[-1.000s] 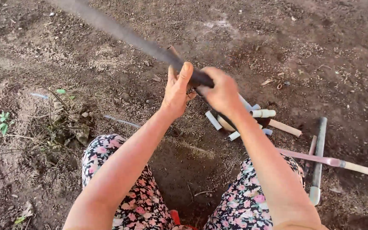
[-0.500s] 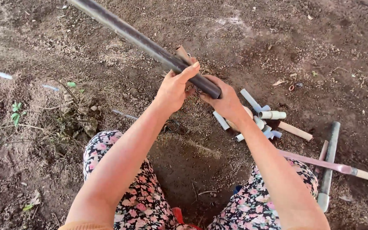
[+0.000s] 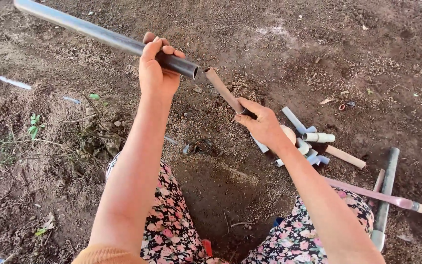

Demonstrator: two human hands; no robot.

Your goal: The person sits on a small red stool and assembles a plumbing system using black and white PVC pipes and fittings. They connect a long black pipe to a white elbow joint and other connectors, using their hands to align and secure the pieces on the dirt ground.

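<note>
My left hand (image 3: 157, 68) grips a long grey pipe (image 3: 89, 30) near its open dark end, holding it off the ground; the pipe runs up to the top left corner. My right hand (image 3: 263, 123) holds a short brownish rod (image 3: 222, 89) by its lower end, tilted so its tip points up and left. A small gap separates that tip from the pipe's open end. Both forearms reach out over bare soil, above my knees in floral trousers.
A heap of short grey and white pipe pieces and elbow fittings (image 3: 308, 139) lies just right of my right hand. A grey pipe (image 3: 386, 195) and a pinkish tool handle (image 3: 377, 196) lie at right. A hole (image 3: 218, 205) is dug between my knees. Weeds (image 3: 91, 129) grow at left.
The hands, joined at the pipe's end before, have drawn apart. The right hand has pulled the brownish rod down and right, out of the pipe, while the left raised the pipe.
</note>
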